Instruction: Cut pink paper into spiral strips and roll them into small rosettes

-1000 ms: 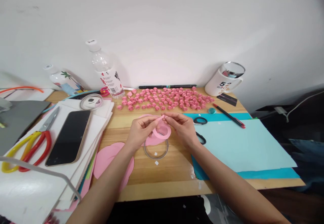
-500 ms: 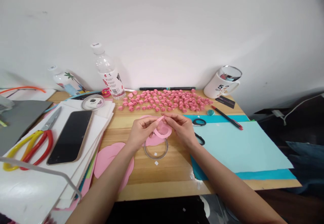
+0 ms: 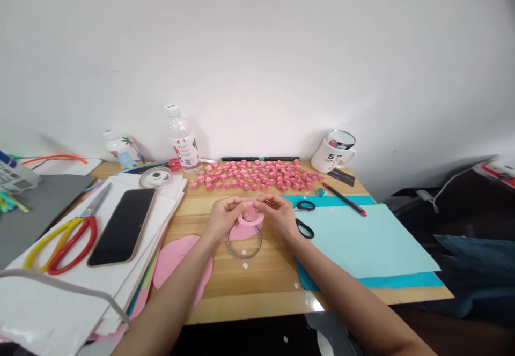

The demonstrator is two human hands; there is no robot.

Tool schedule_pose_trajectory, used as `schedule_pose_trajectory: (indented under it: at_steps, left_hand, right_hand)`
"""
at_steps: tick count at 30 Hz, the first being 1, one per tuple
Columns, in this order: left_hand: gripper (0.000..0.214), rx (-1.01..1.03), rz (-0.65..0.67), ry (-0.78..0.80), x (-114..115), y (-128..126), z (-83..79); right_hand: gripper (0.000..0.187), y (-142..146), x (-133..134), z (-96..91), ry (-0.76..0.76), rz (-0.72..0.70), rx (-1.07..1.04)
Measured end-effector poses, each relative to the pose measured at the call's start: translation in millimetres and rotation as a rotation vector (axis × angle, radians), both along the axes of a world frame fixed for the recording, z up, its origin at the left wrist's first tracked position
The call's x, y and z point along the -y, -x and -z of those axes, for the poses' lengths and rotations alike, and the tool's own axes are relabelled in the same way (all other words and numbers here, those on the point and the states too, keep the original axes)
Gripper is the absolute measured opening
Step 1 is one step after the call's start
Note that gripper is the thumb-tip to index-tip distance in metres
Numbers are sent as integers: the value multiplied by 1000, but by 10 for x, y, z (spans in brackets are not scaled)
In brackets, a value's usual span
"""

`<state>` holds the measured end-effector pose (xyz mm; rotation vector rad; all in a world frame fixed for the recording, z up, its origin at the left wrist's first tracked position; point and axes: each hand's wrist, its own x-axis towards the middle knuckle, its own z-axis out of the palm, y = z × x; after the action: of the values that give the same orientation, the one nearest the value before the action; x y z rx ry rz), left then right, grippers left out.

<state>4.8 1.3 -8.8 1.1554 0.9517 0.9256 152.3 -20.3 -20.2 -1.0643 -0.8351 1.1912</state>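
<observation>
My left hand (image 3: 226, 215) and my right hand (image 3: 277, 214) meet over the middle of the table, each pinching a curled pink paper strip (image 3: 251, 220) between thumb and fingers. The strip hangs as a loop below the fingertips. Under it lies more pink paper (image 3: 240, 232), partly hidden by the hands, and a grey ring (image 3: 229, 249) overlaps that paper. Beyond the hands, many small rolled pink paper roses (image 3: 257, 176) are spread in rows. Left of my left forearm rest pink paper discs (image 3: 181, 262), partly covered by the arm.
Black-handled scissors (image 3: 304, 228) lie by light blue sheets (image 3: 362, 243) at right, near a pen (image 3: 346, 199). A mug (image 3: 332, 155) and a bottle (image 3: 185, 144) stand by the wall. At left, a phone (image 3: 123, 227) and red-yellow scissors (image 3: 76, 238) lie on stacked paper.
The view has tilted up a little, so the table sits lower in the picture. Both hands still hold the strip, and its loop now shows smaller, with the fingers closer together.
</observation>
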Motion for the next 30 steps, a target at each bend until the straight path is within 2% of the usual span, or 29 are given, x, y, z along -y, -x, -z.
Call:
schedule_pose_trajectory:
  at_steps: [3,12,17,25,30]
  left_hand:
    - [28,15,-1,28,2,10,-20]
    - [29,32,-66,61,-11,34,-43]
    - [29,63,-28,70,-23,47,-2]
    - [34,-30,25,51,-7,57,-41]
    - [30,28,1,60,-18,64,1]
  right_hand:
    - [17,3,-13,11,2,14,23]
    - [23,-35,-40,27,-25,-59,28]
    - [19,-37,-43,39,-32,-40,6]
    - [17,-8,-26,18,-20,-8,23]
    - [20,-3,-31,9,-9,-65,31]
